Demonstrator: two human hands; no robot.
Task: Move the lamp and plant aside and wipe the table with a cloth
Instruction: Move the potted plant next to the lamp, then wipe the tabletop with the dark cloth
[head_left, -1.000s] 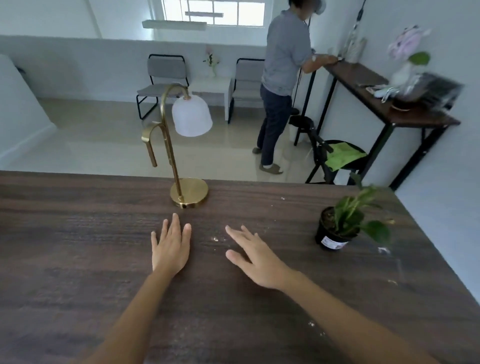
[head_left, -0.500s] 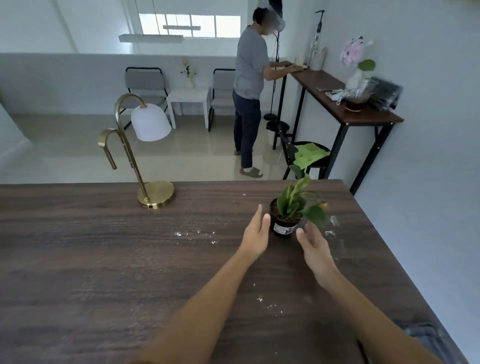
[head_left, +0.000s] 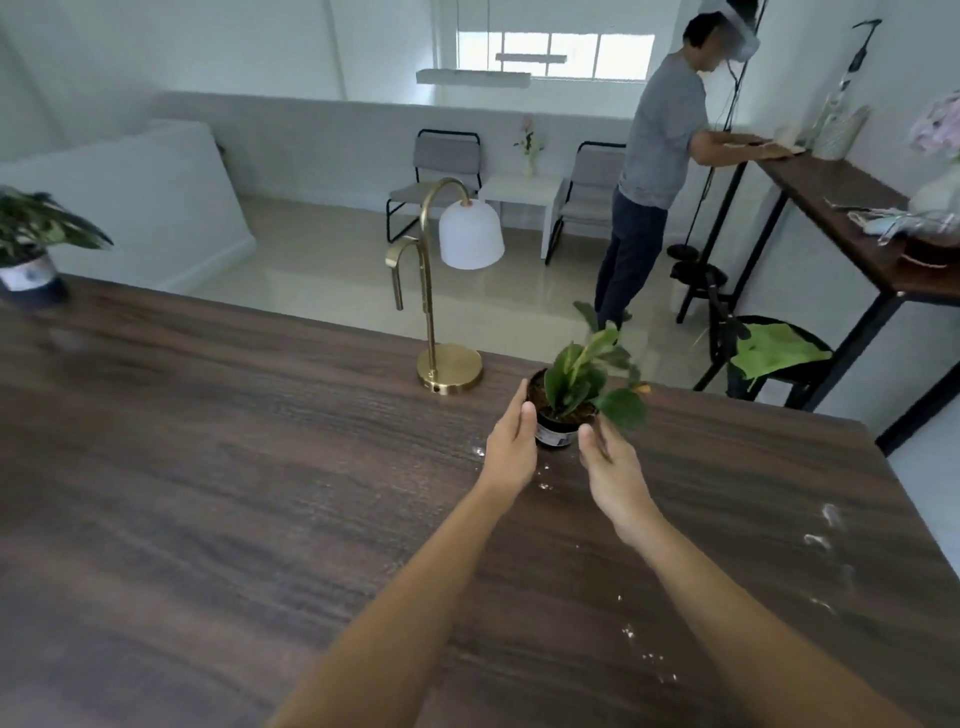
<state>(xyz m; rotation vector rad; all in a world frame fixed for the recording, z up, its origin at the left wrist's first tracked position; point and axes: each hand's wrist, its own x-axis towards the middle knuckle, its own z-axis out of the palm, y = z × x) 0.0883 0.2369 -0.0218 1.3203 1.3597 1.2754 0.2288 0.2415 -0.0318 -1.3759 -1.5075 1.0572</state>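
We see white walls, a bright window (head_left: 553, 54), a glossy floor (head_left: 322, 270) and two grey chairs (head_left: 441, 171).

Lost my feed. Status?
Left hand against plant pot, right hand open beside it. Lamp unmoved behind. Crumbs on table.

Second potted plant (head_left: 32, 244) (far left), person at side table (head_left: 852, 208), green cloth (head_left: 776, 349)

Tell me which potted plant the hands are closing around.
The small potted plant right of the lamp, between both hands; the other potted plant sits untouched at the table's far-left edge.
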